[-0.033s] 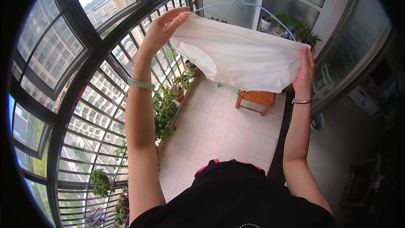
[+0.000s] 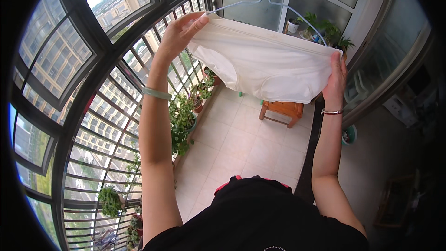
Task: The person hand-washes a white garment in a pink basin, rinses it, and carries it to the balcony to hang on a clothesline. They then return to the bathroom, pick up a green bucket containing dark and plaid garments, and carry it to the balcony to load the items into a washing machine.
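White underpants hang stretched wide from a light blue wire hanger, the waistband up and the leg openings below. My left hand pinches the waistband's left corner by the hanger's end, thumb against the cloth. At the lower right corner, my right hand grips the other end of the waistband, with the thumb in front and the fingers mostly behind. The hanger's right arm runs down behind the waistband, and its tip is hidden.
Below the underpants stands a wooden stool on the tiled floor. Potted plants line the barred balcony window at left. More plants stand at the back right, near a glass door.
My left hand and the left corner of the waistband have dropped very slightly. My right hand keeps its place.
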Available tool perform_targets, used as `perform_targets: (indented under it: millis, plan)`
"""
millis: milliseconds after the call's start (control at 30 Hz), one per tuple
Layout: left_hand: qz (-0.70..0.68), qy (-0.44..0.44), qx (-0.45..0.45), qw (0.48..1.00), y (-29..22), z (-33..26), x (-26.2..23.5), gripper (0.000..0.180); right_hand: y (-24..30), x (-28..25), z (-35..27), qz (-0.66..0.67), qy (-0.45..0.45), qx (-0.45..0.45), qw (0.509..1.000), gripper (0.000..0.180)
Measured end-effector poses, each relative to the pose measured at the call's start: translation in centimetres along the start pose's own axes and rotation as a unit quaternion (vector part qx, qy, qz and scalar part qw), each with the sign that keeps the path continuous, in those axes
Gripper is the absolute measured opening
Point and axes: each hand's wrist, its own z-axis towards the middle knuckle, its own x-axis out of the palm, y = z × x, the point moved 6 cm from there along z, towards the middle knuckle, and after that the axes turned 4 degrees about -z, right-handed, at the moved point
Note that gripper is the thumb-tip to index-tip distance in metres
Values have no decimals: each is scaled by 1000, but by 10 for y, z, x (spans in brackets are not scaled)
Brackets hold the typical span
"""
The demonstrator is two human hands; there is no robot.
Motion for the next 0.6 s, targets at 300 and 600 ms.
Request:
perform_targets:
  millis: [300, 600]
  plan:
    - [-149, -66, -33, 986, 15, -8, -1, 34, 28, 11, -6, -261, 171, 27, 950, 38]
    - [-213, -68, -26, 974, 9, -16, 4, 35, 50, 20, -12, -242, 209, 15, 948, 40]
